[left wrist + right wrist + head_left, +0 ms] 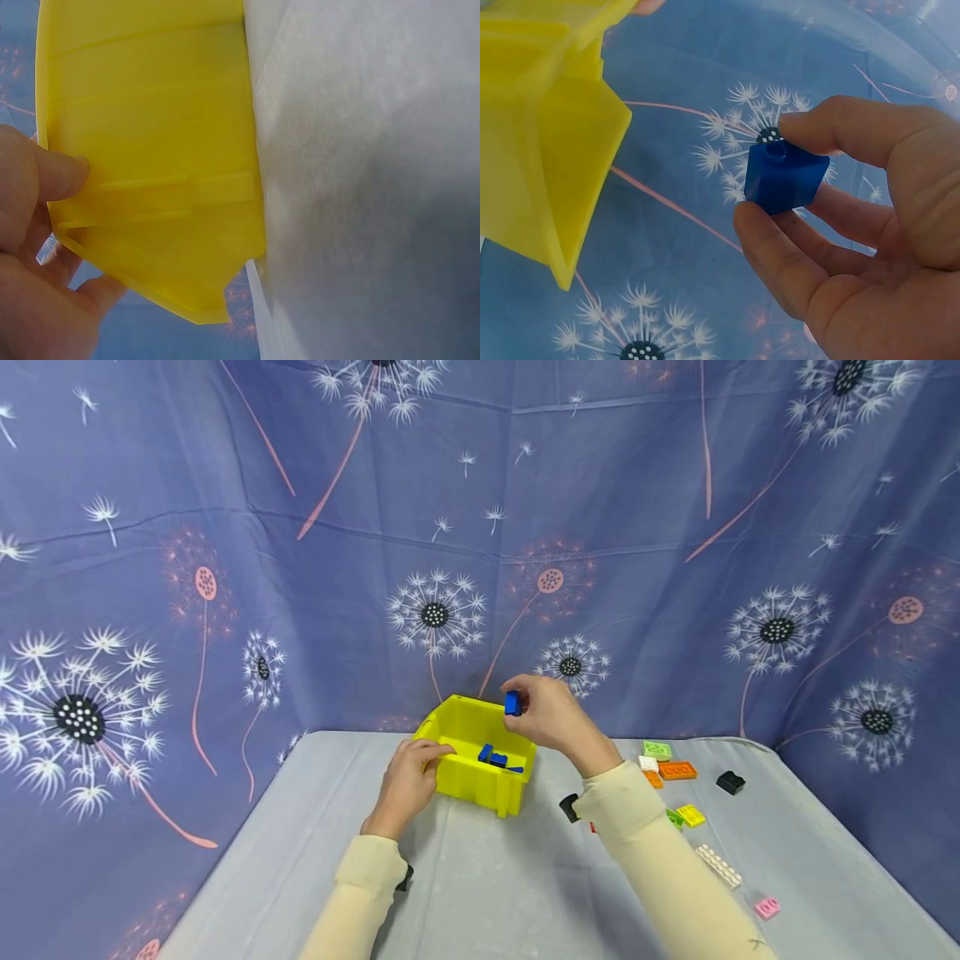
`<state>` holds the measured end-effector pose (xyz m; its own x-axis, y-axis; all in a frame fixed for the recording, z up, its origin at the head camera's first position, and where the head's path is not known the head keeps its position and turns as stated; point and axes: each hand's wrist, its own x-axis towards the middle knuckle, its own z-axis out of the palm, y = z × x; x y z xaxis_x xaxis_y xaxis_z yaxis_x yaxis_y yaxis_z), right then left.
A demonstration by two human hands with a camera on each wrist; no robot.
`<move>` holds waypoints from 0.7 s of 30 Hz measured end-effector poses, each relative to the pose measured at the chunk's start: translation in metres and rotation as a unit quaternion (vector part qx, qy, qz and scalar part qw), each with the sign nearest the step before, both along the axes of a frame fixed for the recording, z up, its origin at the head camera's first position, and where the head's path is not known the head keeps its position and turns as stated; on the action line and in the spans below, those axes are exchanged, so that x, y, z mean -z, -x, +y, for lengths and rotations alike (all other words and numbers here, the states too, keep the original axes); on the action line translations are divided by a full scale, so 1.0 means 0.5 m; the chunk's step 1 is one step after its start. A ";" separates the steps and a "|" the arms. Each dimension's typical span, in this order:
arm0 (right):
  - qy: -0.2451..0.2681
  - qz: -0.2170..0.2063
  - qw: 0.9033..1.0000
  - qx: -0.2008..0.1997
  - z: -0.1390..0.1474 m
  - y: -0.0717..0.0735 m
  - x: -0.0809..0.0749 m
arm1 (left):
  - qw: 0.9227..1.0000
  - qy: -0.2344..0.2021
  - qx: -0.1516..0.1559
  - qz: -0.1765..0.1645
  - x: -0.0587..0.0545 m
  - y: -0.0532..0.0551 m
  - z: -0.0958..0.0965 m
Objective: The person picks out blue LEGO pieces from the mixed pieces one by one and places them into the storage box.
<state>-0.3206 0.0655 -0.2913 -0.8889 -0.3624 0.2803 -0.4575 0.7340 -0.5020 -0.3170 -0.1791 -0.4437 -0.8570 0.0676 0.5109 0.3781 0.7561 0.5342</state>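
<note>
A yellow plastic bin [467, 783] stands on the table, with several blue toy bricks [493, 758] on its floor. My left hand [408, 777] grips the bin's rim at its near left corner; the left wrist view shows the thumb [64, 176] against the yellow wall and other fingers around the edge. Above the bin's right side, my right hand [551, 714] pinches a blue toy brick [784, 176] between thumb and fingertips. That brick has a slanted side and a round stud, and it is apart from the bin.
To the right lie loose bricks: a black one [730, 782], an orange one [677, 770], a light green one [657, 750], a yellow one [691, 815], a long white one [718, 866] and a pink one [767, 907]. A patterned blue cloth [337, 635] hangs behind the table.
</note>
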 end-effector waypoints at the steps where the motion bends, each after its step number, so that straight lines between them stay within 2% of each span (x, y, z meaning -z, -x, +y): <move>1: -0.001 0.000 1.000 0.000 -0.003 0.001 0.001 | 1.000 0.001 -0.001 -0.001 0.000 -0.001 0.000; 21: -0.030 -0.047 0.998 0.016 -0.042 0.040 0.047 | 1.000 -0.004 -0.006 -0.001 -0.002 -0.005 0.004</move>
<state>-0.3406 0.0447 -0.3150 -0.9214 -0.3476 0.1740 -0.3869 0.7777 -0.4954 -0.3142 -0.1771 -0.4428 -0.8586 0.0537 0.5099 0.3685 0.7561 0.5409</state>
